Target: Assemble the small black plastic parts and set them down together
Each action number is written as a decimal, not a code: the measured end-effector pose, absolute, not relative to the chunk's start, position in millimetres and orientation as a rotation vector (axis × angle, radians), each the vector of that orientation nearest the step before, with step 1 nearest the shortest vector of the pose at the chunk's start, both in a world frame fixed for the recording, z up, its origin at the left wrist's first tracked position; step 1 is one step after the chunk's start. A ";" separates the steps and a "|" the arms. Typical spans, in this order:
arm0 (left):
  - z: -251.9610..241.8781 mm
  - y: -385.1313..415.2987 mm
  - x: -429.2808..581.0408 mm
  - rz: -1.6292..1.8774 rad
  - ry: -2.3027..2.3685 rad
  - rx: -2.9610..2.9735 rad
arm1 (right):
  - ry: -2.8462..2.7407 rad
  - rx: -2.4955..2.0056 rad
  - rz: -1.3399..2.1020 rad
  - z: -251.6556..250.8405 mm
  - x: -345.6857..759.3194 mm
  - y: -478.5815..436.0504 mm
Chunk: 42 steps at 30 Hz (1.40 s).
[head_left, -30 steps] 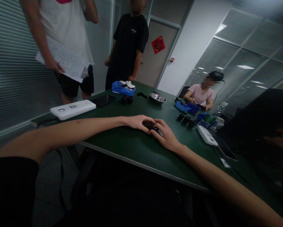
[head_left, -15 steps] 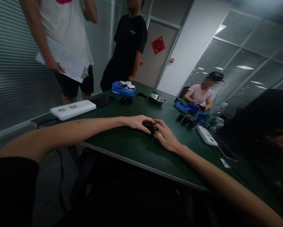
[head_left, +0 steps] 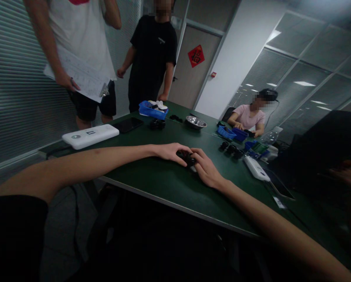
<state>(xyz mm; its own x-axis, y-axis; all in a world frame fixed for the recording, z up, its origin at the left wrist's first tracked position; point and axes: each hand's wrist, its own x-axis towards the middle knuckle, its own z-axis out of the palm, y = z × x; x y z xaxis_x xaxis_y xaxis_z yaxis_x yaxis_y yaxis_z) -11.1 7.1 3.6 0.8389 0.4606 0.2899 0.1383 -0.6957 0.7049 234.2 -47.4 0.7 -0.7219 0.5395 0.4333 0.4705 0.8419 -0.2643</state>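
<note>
Both my arms reach out over a dark green table [head_left: 169, 184]. My left hand [head_left: 171, 151] and my right hand [head_left: 206, 168] meet at the table's middle. Their fingers are curled around a small black part [head_left: 187, 158] that rests on the table between them. The part is mostly covered by my fingers and too dark to make out in detail. A small pale bit shows under my right fingers.
A white box-shaped device [head_left: 90, 136] and a dark phone [head_left: 127, 125] lie at the left. Farther back are a blue tray [head_left: 152, 109], a metal bowl [head_left: 195, 122], black parts [head_left: 230, 149] and blue bins [head_left: 232, 134]. Two people stand behind; one sits at right.
My hands stay on the black part with only small finger shifts. The standing person in black has moved an arm away from the body and stepped slightly left.
</note>
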 end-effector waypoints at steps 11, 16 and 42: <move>4.9 6.7 -12.2 0.578 0.430 2.293 | -2.510 -0.731 0.179 0.2 234.3 -45.9; 4.4 6.8 -11.7 0.597 0.416 2.289 | -2.511 -0.761 0.158 1.9 233.2 -49.2; 4.3 6.6 -11.6 0.582 0.436 2.280 | -2.513 -0.764 0.168 0.4 235.0 -46.0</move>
<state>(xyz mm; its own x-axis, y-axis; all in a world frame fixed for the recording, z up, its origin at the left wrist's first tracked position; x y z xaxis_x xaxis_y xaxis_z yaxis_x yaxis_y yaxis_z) -11.6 6.6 4.3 0.8403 0.4658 0.2773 0.1351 -0.6754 0.7250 235.0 -46.0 0.4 -0.7149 0.5503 0.4314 0.4880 0.8345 -0.2559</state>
